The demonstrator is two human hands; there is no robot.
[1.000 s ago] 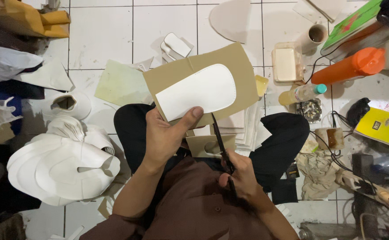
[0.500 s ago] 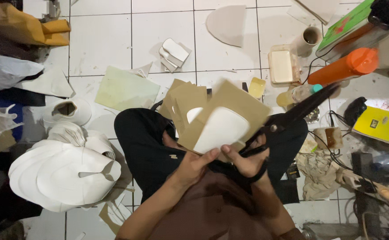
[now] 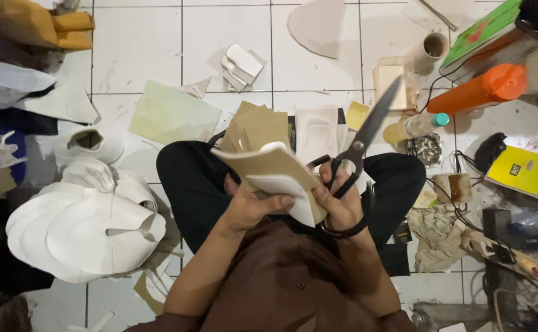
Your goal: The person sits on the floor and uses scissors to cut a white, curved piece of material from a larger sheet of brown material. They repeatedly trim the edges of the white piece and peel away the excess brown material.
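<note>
Card (image 3: 275, 166): one tan sheet, folded over a white oval piece (image 3: 284, 187), held tilted above my lap. My left hand (image 3: 253, 203) grasps it from below, thumb across the white piece. My right hand (image 3: 336, 197), touching the card's right edge, is clenched through the handles of one pair of black scissors (image 3: 367, 132), blades shut and pointing up and away. Beyond my hands: more tan cards (image 3: 256, 126) on the floor. Far left of my left hand: a stack of white cut pieces (image 3: 84, 233). Right of my right hand: one orange bottle (image 3: 481, 89).

scissors (image 3: 362, 144) lower handle behind right hand (image 3: 337, 206), green book (image 3: 487, 27) cropped
</note>
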